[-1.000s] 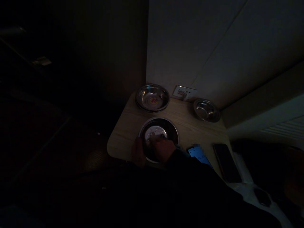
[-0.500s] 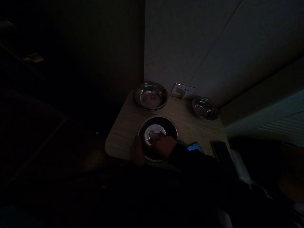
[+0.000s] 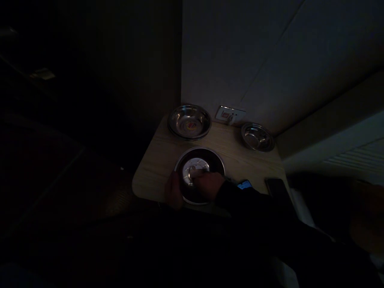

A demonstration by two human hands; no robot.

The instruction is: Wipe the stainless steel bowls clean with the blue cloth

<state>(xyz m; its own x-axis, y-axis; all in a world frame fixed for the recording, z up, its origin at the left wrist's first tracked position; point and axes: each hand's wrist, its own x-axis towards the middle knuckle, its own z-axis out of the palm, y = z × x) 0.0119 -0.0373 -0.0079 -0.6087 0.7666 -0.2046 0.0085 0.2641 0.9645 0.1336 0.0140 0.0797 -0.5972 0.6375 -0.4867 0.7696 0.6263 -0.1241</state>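
In dim light, a round metal bowl (image 3: 213,159) sits near the front of a small wooden table, its bottom shiny. My left hand (image 3: 174,191) is closed on the bowl's left rim. Reaching in from the right, my right hand (image 3: 207,185) is inside the bowl, low over its bottom. Its fingers are bent together around something pale, too dark to make out. A dark sleeve covers my right forearm.
Stacked metal bowls (image 3: 189,122) stand at the back left of the table (image 3: 147,176), and another metal bowl (image 3: 257,137) at the back right. A wall socket (image 3: 229,115) is behind. A lit phone (image 3: 244,184) and a dark phone (image 3: 277,189) lie to the right.
My right hand has shifted slightly to the right inside the bowl, and the sleeve covers more of the lit phone. My left hand stays at the rim.
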